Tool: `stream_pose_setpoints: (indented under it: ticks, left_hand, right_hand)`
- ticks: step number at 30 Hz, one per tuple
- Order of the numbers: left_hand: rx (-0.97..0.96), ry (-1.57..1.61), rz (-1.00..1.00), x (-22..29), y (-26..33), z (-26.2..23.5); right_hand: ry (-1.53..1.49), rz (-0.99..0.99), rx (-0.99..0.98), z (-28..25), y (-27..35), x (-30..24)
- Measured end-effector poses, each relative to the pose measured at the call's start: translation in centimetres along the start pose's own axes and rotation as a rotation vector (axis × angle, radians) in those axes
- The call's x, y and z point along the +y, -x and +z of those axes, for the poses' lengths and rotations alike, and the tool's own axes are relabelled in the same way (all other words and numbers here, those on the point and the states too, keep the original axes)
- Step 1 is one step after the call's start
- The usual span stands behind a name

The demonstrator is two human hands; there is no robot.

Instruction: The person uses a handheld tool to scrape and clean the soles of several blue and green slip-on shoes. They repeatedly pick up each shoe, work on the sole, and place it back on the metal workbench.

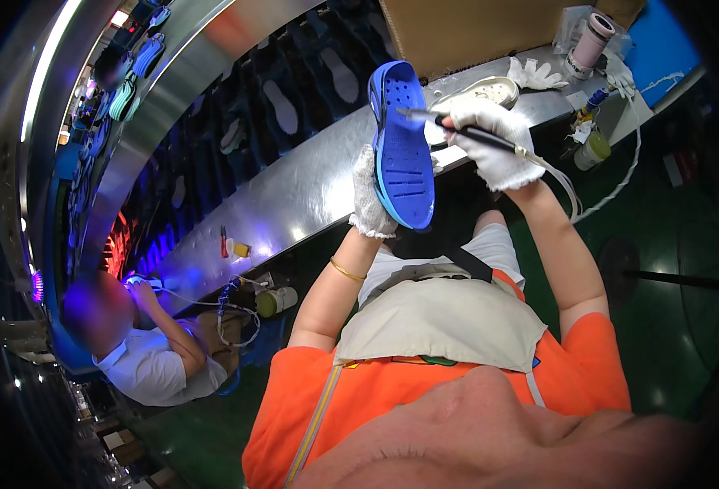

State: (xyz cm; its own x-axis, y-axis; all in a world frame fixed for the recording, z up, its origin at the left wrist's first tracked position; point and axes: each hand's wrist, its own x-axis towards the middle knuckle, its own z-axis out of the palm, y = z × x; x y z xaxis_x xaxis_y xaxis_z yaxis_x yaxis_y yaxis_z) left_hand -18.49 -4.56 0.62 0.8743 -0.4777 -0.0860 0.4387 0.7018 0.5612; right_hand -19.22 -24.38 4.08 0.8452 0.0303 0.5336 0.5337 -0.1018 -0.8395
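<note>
A blue clog (pixel 406 159) with holes in its toe and slots toward the heel is held up, toe pointing away from me, above the metal bench edge. My left hand (pixel 369 204), in a white knit glove, grips it along its left side; some of the fingers are hidden behind it. In my gloved right hand (pixel 500 137) is a slim black-handled brush (pixel 483 135), with a pale hose trailing from its rear end. Its greyish tip is blurred and overlaps the clog's toe in view; whether it touches, I cannot tell. Beyond my right hand lies a cream clog (pixel 494 91).
Dark racks with pale shoe soles (pixel 280 107) run behind the metal bench (pixel 290 200). White gloves (pixel 536 75), a pink bottle (pixel 593 41) and a cardboard box (pixel 474 34) stand at the back right. A jar (pixel 593 151) hangs low right. Another person (pixel 160 359) works at left.
</note>
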Motion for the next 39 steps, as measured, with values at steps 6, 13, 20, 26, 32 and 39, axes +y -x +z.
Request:
stream_pose_setpoints:
  ticks: [6, 13, 20, 26, 32, 39]
  left_hand:
    - [-0.062, -0.070, 0.043, 1.8, -0.4, 0.3]
    - [-0.138, -0.259, 0.120, 8.9, -2.2, 4.7]
    - [-0.390, -0.514, 0.463, 22.6, -12.3, 15.9]
    - [0.739, -2.107, 0.972, 37.1, -21.5, 6.6]
    - [1.475, -2.432, 0.796, 35.4, -11.2, 9.3]
    - [1.181, -2.068, 0.571, 41.4, -7.6, 4.8]
  right_hand:
    - [0.402, -0.466, -0.290, -1.4, -1.4, -2.6]
    - [0.244, -0.247, -0.033, -2.5, -0.1, -4.6]
    - [0.120, -0.154, 0.104, -2.0, 1.3, -4.8]
    - [0.084, -0.134, 0.058, -1.4, 1.3, -3.5]
    - [0.019, 0.017, 0.086, -1.1, 1.7, -1.9]
    - [-0.126, 0.132, -0.032, 0.2, 2.2, -1.4]
